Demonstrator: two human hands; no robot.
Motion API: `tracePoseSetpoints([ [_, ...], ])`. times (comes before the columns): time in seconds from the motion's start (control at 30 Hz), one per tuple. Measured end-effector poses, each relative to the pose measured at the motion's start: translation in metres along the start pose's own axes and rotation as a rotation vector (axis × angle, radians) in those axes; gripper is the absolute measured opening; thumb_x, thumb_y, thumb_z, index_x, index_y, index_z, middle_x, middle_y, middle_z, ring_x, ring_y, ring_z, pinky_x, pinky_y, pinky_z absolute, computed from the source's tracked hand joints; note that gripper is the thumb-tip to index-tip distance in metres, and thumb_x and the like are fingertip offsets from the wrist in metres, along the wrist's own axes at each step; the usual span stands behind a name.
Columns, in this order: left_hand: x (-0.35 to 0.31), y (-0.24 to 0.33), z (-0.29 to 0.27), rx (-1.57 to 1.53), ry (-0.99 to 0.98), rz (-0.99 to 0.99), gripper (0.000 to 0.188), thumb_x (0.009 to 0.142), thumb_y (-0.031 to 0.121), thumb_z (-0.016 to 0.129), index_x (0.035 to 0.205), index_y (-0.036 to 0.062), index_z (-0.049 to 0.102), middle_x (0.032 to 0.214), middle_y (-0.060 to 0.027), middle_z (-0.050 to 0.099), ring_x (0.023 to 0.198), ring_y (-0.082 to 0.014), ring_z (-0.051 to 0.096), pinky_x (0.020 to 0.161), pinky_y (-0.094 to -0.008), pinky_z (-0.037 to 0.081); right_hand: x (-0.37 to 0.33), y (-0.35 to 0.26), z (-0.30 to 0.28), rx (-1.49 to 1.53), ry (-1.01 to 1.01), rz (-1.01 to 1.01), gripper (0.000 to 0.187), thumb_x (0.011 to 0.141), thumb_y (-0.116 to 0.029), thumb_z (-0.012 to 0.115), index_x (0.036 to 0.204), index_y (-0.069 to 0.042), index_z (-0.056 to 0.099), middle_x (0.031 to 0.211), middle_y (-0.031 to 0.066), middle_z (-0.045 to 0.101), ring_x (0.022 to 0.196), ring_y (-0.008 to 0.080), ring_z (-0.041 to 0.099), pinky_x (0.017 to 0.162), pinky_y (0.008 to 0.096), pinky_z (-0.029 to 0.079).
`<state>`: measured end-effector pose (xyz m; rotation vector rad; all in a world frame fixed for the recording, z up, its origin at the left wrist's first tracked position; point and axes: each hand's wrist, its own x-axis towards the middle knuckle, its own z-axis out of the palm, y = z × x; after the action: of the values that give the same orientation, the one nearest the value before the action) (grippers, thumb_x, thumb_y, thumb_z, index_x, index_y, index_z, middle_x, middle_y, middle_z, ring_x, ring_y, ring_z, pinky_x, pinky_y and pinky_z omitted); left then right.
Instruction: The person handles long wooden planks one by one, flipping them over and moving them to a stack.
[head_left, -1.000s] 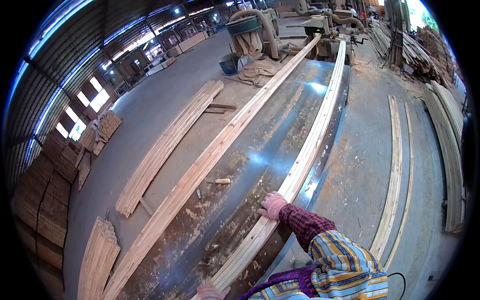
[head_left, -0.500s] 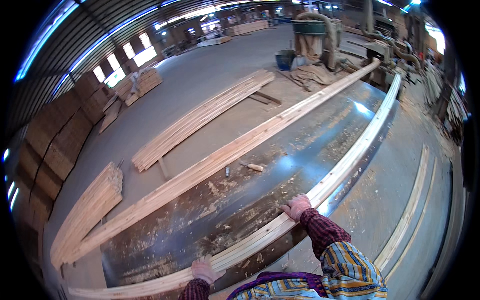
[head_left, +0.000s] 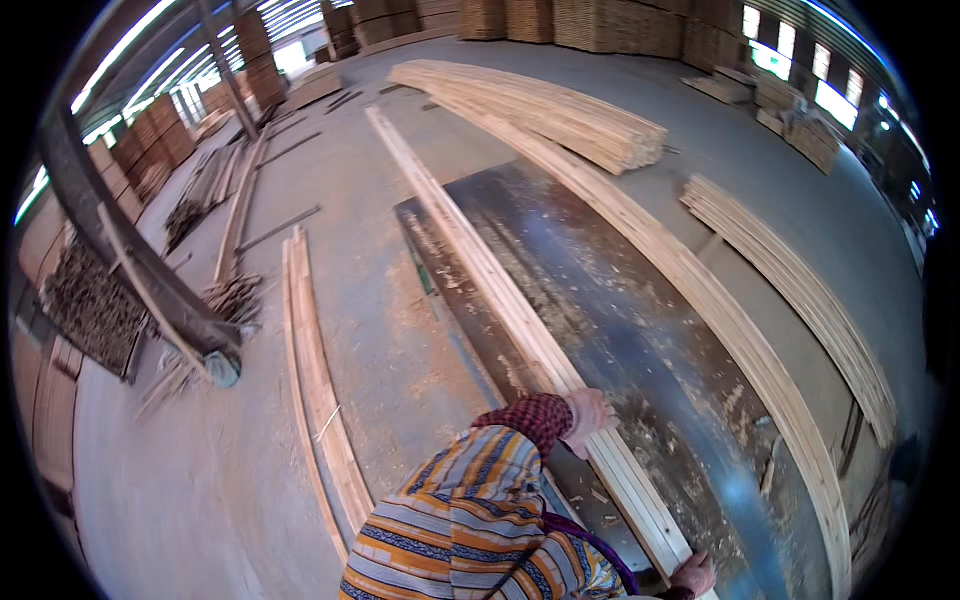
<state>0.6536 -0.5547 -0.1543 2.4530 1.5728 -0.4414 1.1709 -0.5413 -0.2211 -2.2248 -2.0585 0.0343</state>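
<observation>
Several long, narrow wooden boards lie side by side along the near edge of a dark, shaving-strewn table. My left hand is closed around them, its fingers over the far side. Lower down, close to the bottom edge of the view, my right hand grips the same boards, partly cut off by the frame. Both hands look gloved. On the tabletop beyond my right hand lies a small hand tool with a wooden handle; its working end is hard to make out.
More long boards run along the table's far side. Past them are a thick board bundle and a lower stack. Loose strips lie on the floor at left, near a slanting post. Tall timber piles stand behind.
My view has swung left, away from the machinery toward the boards' other end and the timber piles. Both hands are still on the boards.
</observation>
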Motion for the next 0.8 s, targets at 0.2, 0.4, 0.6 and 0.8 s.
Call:
tracePoseSetpoints([
  [0.2, 0.0, 0.001, -0.005, 0.017, -0.073, -0.015, 0.108, 0.075, 0.074, 0.07, 0.152, 0.0034, 0.042, 0.134, -0.013, 0.061, 0.126, -0.0269, 0.057, 0.104, -0.0414, 0.042, 0.017, 0.011, 0.0, -0.217, -0.306, -0.032, 0.062, 0.103, -0.056, 0.037, 0.138, -0.012, 0.063, 0.129, 0.0241, 0.068, 0.122, 0.0429, 0.063, 0.103, 0.0515, 0.05],
  [0.4, 0.019, 0.002, -0.012, 0.038, -0.056, 0.061, 0.112, 0.076, 0.073, 0.07, 0.157, 0.0029, 0.037, 0.139, -0.0135, 0.059, 0.129, -0.0276, 0.055, 0.106, -0.0412, 0.041, -0.002, 0.021, 0.008, -0.131, -0.062, 0.125, 0.062, 0.101, -0.054, 0.04, 0.121, -0.007, 0.075, 0.119, 0.0224, 0.073, 0.118, 0.0388, 0.066, 0.106, 0.0472, 0.048],
  [0.6, -0.001, -0.003, -0.003, 0.007, -0.051, -0.008, 0.109, 0.074, 0.072, 0.071, 0.153, 0.0037, 0.042, 0.135, -0.0127, 0.06, 0.125, -0.0273, 0.057, 0.105, -0.0413, 0.041, 0.011, 0.011, 0.022, -0.188, -0.082, 0.091, 0.062, 0.102, -0.052, 0.039, 0.115, -0.006, 0.077, 0.112, 0.021, 0.075, 0.111, 0.0392, 0.069, 0.101, 0.0482, 0.05],
  [0.8, 0.006, 0.0, -0.003, 0.021, -0.008, 0.011, 0.103, 0.073, 0.071, 0.072, 0.148, 0.0047, 0.047, 0.128, -0.0119, 0.062, 0.122, -0.0271, 0.058, 0.103, -0.0412, 0.042, 0.007, 0.024, 0.025, -0.229, -0.073, 0.06, 0.06, 0.102, -0.051, 0.038, 0.112, -0.006, 0.078, 0.109, 0.0204, 0.076, 0.106, 0.0393, 0.07, 0.098, 0.049, 0.051],
])
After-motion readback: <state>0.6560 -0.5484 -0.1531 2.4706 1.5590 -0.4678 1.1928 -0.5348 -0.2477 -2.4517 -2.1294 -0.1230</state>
